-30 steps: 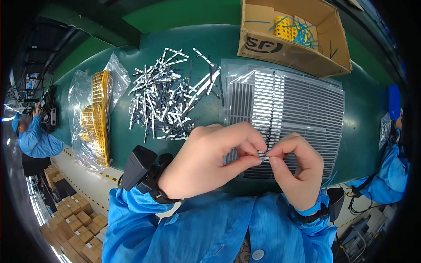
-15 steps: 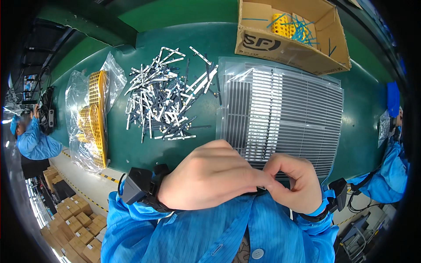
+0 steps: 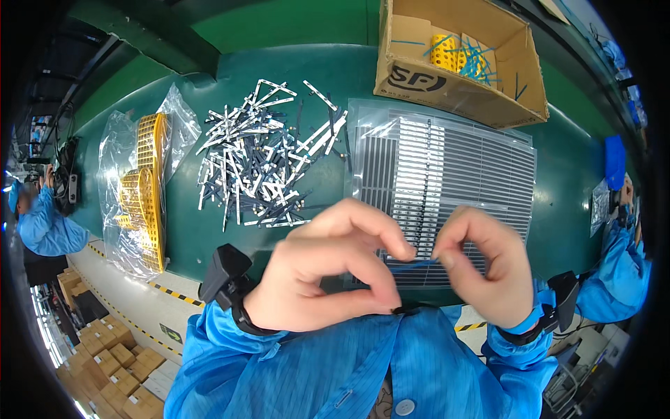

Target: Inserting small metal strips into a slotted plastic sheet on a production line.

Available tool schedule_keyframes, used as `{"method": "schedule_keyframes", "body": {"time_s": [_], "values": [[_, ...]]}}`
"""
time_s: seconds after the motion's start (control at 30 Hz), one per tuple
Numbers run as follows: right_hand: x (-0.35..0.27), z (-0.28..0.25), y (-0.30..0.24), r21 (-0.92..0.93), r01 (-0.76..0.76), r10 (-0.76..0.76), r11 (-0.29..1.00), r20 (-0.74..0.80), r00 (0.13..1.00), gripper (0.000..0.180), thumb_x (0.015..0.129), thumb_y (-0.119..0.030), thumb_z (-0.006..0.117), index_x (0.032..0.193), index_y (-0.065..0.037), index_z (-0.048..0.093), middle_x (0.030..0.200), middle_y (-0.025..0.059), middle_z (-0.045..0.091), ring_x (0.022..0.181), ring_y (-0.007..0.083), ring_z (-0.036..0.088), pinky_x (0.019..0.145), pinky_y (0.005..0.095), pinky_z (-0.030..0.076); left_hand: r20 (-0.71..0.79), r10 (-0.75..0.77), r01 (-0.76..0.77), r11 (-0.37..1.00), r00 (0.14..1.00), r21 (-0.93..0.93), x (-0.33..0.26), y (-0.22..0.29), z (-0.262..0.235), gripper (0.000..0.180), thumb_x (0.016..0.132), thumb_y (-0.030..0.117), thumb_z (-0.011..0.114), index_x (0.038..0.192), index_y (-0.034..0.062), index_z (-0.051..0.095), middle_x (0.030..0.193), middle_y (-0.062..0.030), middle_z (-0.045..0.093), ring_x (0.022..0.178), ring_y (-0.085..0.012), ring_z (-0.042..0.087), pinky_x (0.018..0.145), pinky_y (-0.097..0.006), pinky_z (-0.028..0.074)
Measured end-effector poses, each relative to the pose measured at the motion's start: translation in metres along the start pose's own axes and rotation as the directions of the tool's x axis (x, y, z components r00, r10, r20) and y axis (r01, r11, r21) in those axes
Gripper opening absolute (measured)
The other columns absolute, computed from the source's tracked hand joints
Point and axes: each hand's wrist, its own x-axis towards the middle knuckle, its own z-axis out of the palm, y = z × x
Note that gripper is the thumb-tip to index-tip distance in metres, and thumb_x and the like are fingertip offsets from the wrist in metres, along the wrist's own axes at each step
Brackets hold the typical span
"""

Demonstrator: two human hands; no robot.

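Note:
My left hand (image 3: 328, 276) and my right hand (image 3: 485, 262) are raised close together in front of my chest. Between their pinched fingertips runs a thin blue strip (image 3: 413, 264), each hand holding one end. Behind the hands lies a clear plastic sheet (image 3: 447, 167) covered with rows of thin dark and silvery strips. A loose heap of silver and dark strips (image 3: 262, 164) lies on the green table to the left of the sheet.
An open cardboard box (image 3: 457, 66) with yellow parts and blue strips stands at the back right. Clear bags with yellow grid parts (image 3: 143, 192) lie at the left. Other people in blue coats sit at the far left (image 3: 42, 223) and right (image 3: 624, 237).
Both hands dropped toward my chest and then rose again. They have drawn slightly apart, and the thin blue strip now shows between the fingertips.

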Motion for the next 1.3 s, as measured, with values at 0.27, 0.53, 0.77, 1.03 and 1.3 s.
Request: {"method": "schedule_keyframes", "body": {"time_s": [0.27, 0.53, 0.77, 1.03, 1.3], "values": [[0.051, -0.055, 0.013, -0.157, 0.114, -0.184, 0.981, -0.573, 0.799, 0.011, 0.096, -0.010, 0.059, 0.092, 0.000, 0.061, 0.082, -0.0048, 0.057, 0.078, 0.0024, 0.049, 0.069, 0.0182, 0.040, -0.300, 0.079, -0.190, 0.913, 0.951, -0.360, -0.007, -0.008, -0.011, 0.021, 0.081, 0.009, 0.078, 0.080, 0.0122, 0.057, 0.082, -0.0033, 0.053, 0.082, -0.0191, 0.051, 0.076, -0.035, 0.039], [0.102, -0.102, 0.036, -0.829, -0.289, -0.586, 0.479, -0.547, 0.598, 0.008, 0.085, -0.021, 0.068, 0.086, -0.014, 0.070, 0.087, 0.0039, 0.065, 0.086, 0.0286, 0.059, 0.077, 0.0409, 0.046, -0.187, -0.003, -0.041, 0.972, 0.982, -0.231, -0.023, -0.020, -0.006, 0.022, 0.081, -0.013, 0.068, 0.096, 0.0024, 0.062, 0.095, -0.0088, 0.062, 0.091, -0.0182, 0.059, 0.082, -0.032, 0.046], [0.096, -0.112, 0.034, -0.775, -0.165, -0.499, 0.611, -0.538, 0.680, 0.009, 0.088, -0.020, 0.065, 0.088, -0.013, 0.071, 0.095, 0.0035, 0.064, 0.096, 0.0269, 0.055, 0.087, 0.0387, 0.043, -0.110, -0.041, 0.043, 0.999, 0.993, 0.017, -0.016, -0.024, 0.011, 0.030, 0.079, -0.015, 0.069, 0.103, 0.0024, 0.065, 0.114, -0.0127, 0.055, 0.095, -0.0172, 0.058, 0.082, -0.030, 0.048], [0.063, -0.098, 0.024, -0.675, 0.135, -0.622, 0.725, -0.557, 0.550, 0.008, 0.091, -0.004, 0.059, 0.096, 0.000, 0.063, 0.095, 0.0095, 0.062, 0.093, 0.0208, 0.058, 0.089, 0.0323, 0.044, -0.058, -0.190, 0.195, 0.973, 0.980, 0.120, -0.005, -0.017, 0.015, 0.060, 0.077, -0.015, 0.071, 0.131, 0.0033, 0.054, 0.135, -0.0147, 0.043, 0.091, -0.0151, 0.063, 0.079, -0.027, 0.051], [-0.020, -0.003, 0.025, -0.469, 0.214, -0.237, 0.857, 0.009, 0.971, 0.025, 0.067, -0.015, 0.079, 0.085, -0.009, 0.063, 0.086, 0.0063, 0.057, 0.081, 0.0270, 0.052, 0.074, 0.0364, 0.035, 0.016, -0.248, 0.235, 0.936, 0.969, 0.261, 0.001, -0.013, 0.017, 0.079, 0.072, -0.016, 0.072, 0.142, 0.0064, 0.044, 0.143, -0.0173, 0.038, 0.084, -0.0179, 0.068, 0.076, -0.028, 0.054]]}}
